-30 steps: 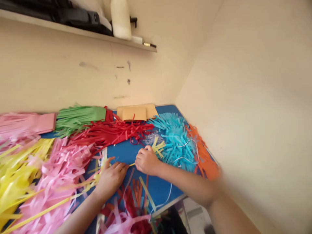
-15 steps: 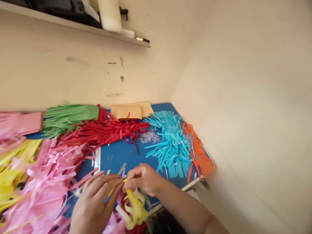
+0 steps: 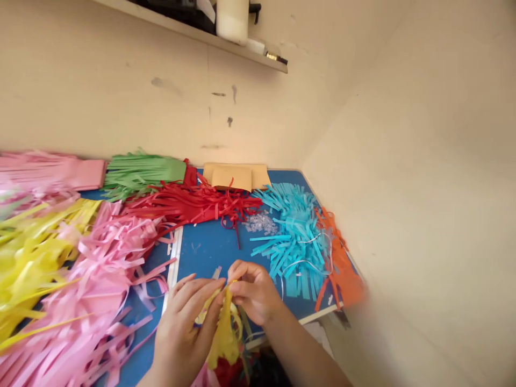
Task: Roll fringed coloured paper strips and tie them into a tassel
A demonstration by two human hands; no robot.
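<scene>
My left hand and my right hand meet over the front edge of the table. Both pinch the top of a yellow fringed paper tassel, whose strips hang down below the fingers. The left fingertips are pressed together at its upper end, and the right thumb and forefinger close on it from the other side. Part of the tassel is hidden behind the left fingers. Under it, red and pink strips show near the table edge, partly covered.
Fringed paper in pink, yellow, green, red, light blue and orange lies on the blue table. Small clear pieces sit beside folded tan paper. A shelf hangs above.
The view has swung left, so the scene sits further right. Both hands still pinch the yellow tassel, which now hangs straighter, with the right fingers raised slightly.
</scene>
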